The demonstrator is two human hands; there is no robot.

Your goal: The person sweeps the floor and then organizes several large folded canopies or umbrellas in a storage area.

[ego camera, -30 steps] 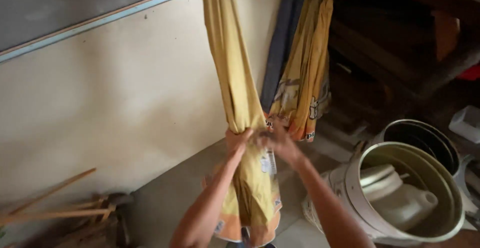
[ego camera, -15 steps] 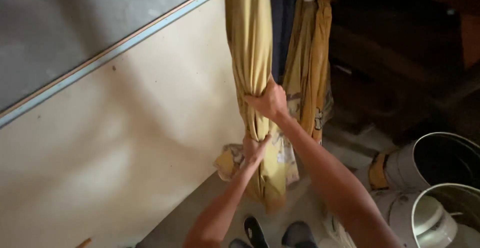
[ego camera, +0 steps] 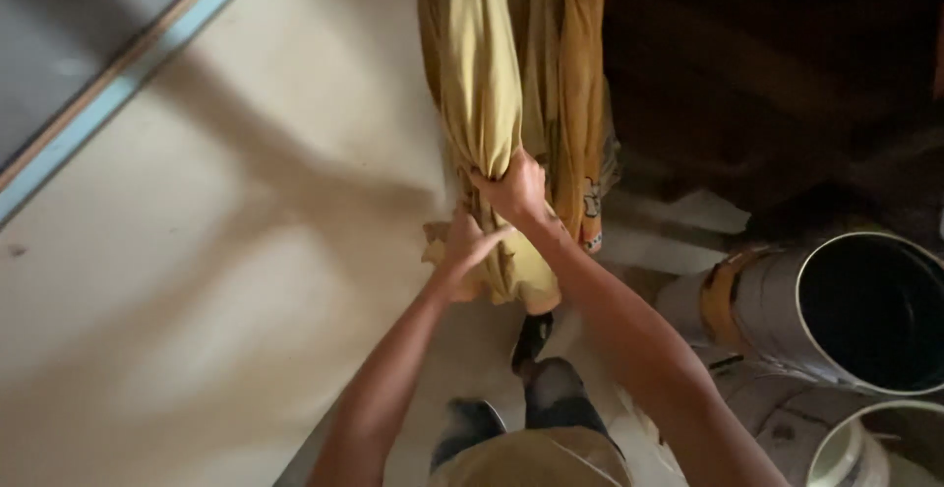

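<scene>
the folded yellow umbrella (ego camera: 482,103) stands upright against the cream wall (ego camera: 246,251), its long axis running from the top edge of the view down toward the floor, with the loose lower hem hanging just above the person's dark shoes (ego camera: 531,344). its cloth is soft and matte, gathered into long vertical folds that narrow where the hands squeeze it and flare again below into a crumpled skirt.

the right hand (ego camera: 513,190) is clenched around the bundle at its narrowest part, fingers wrapped over the fabric and knuckles facing the camera. the left hand (ego camera: 462,256) sits just below and to the left, touching the lower fabric with its fingers spread and partly curled against it (whether they actually pinch the cloth cannot be told from here).

just behind and to the right hangs a second yellow umbrella (ego camera: 575,103), the same ochre cloth, also vertical, touching the first one along its side. a pale blue stripe (ego camera: 118,84) crosses the wall diagonally at upper left. to the right, well apart from the hands, lies a grey metal drum (ego camera: 787,300) on its side, open mouth dark and round, and below it the rim of a white bucket (ego camera: 846,448).
</scene>
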